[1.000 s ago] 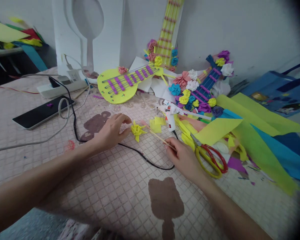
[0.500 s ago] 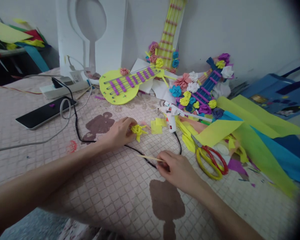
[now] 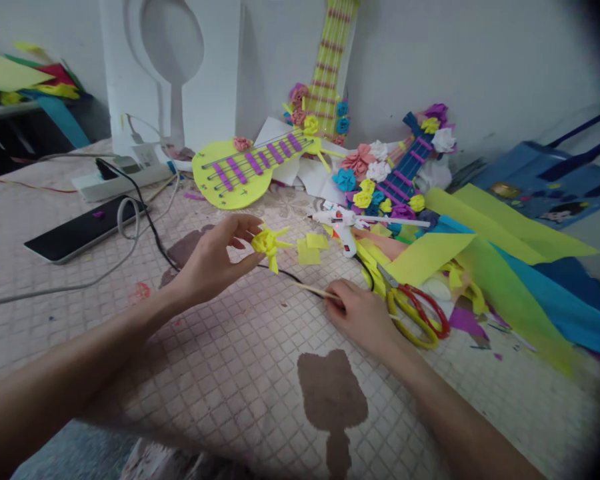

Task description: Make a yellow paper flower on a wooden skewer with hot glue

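Observation:
Between the thumb and fingers of my left hand (image 3: pixel 225 253) is a yellow paper flower (image 3: pixel 269 245) with pointed strips sticking out, held above the table. My right hand (image 3: pixel 357 308) is closed around a thin wooden stick (image 3: pixel 314 289), whose tip points left beneath the flower. Several small yellow paper squares (image 3: pixel 310 252) lie just right of the flower. Behind them rests a white hot glue gun (image 3: pixel 343 227) with a glue stick in its back. Scissors (image 3: pixel 420 313) with red and yellow handles lie beside my right hand.
A yellow paper guitar (image 3: pixel 235 173) and a blue one (image 3: pixel 405 170) with paper flowers stand at the back. Green and blue paper sheets (image 3: pixel 520 233) cover the right. A black phone-like slab (image 3: pixel 80 230), a power strip (image 3: pixel 125 180) and cables occupy the left.
My left hand has lifted the yellow flower slightly and its fingers have spread around it. The stick in my right hand has shifted right and up. The glue gun has tipped and moved a little.

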### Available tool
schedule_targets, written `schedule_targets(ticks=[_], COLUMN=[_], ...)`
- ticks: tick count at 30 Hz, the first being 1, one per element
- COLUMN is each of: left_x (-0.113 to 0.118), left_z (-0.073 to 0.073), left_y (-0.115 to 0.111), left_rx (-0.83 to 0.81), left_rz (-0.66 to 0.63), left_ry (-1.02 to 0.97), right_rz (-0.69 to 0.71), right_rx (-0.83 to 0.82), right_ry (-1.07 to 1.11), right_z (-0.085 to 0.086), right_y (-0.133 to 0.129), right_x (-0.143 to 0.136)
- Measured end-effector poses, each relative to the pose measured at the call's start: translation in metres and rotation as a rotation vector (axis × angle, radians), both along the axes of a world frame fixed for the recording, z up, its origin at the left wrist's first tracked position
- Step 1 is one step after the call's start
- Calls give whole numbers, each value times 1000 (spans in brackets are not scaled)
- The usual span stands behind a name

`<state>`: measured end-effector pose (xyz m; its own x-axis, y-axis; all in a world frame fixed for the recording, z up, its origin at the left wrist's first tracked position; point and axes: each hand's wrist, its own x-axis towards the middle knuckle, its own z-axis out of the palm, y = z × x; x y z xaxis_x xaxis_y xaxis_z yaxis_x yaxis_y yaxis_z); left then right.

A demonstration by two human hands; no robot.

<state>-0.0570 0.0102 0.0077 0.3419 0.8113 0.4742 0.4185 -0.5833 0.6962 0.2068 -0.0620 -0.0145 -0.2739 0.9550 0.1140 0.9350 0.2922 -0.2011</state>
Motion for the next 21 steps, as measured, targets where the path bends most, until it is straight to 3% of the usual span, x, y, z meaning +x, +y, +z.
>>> schedule_targets(ticks=[5,14,21], left_x=[5,29,20], left_z=[-1,-29,-14], left_y=[-12,-46,-40], left_rx=[-15,-107,2], left_rz=[-46,-319,-240], left_ry=[-19,136,81], right_rz=[-78,-51,-92], right_rx=[159,229,340], right_ry=[4,12,135], right_z=[-10,-16,-7], right_y=[20,24,20], right_x=[8,10,12])
